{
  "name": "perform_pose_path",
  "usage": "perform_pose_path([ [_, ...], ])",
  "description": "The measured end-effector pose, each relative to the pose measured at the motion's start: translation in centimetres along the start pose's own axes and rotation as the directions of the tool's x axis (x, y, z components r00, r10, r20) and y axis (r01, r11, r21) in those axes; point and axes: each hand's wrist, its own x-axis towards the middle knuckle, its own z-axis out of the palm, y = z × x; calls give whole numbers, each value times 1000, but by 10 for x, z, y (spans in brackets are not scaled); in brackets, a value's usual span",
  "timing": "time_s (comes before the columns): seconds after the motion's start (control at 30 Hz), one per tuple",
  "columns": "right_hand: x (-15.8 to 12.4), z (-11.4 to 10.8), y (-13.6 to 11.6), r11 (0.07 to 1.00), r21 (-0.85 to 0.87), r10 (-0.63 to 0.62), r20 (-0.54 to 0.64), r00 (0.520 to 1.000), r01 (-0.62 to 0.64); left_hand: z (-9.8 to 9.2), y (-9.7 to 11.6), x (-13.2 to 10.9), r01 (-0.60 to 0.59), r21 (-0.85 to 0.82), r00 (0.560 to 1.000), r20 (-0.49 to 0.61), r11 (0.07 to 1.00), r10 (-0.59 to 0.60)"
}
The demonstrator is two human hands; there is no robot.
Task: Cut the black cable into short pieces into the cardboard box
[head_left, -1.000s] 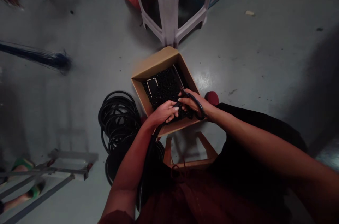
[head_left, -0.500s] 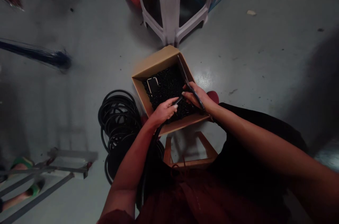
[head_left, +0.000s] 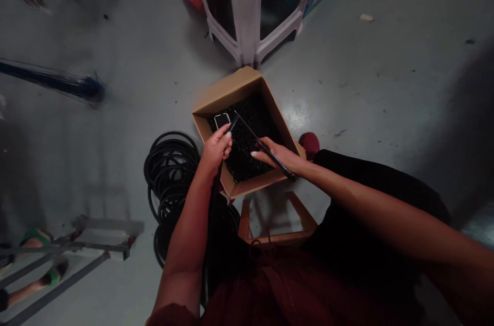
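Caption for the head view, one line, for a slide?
Left hand and right hand hold a black cable straight across a cardboard box of black coils.

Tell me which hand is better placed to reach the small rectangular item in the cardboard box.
Left, probably: the left hand is right beside the item; the right hand is farther off across the box.

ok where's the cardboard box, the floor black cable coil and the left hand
cardboard box (head_left: 227, 92), head view, far wall
black cable coil (head_left: 172, 142), head view, upper loops
left hand (head_left: 215, 152), head view, back of hand
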Motion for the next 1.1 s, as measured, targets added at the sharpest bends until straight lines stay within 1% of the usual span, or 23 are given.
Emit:
perform_pose_path([
  [0.23,-1,-3,-1,1000,-16,-17,24,1000,17,3,-1,-1,13,32,999,52,999,-14],
  [0.4,-2,-2,-2,999,-53,-9,34,999,11,3,-2,-1,17,38,998,67,999,-19],
  [0.63,-3,-3,0,997,-6,-79,61,995,79,3,-1,-4,20,52,994,103,998,-25],
  [0.77,-3,-5,3,991,31,-131,79,988,129,3,1,-6,41,68,987,153,997,-51],
  [0.87,-3,-5,3,988,13,-154,71,986,153,3,1,-7,52,87,986,156,995,-65],
  [1.03,-2,-2,3,990,-79,-114,-4,994,113,4,1,-8,64,73,986,147,995,-74],
  [1.1,0,-1,4,988,-113,-107,-12,994,105,4,1,-8,67,64,986,147,996,-76],
])
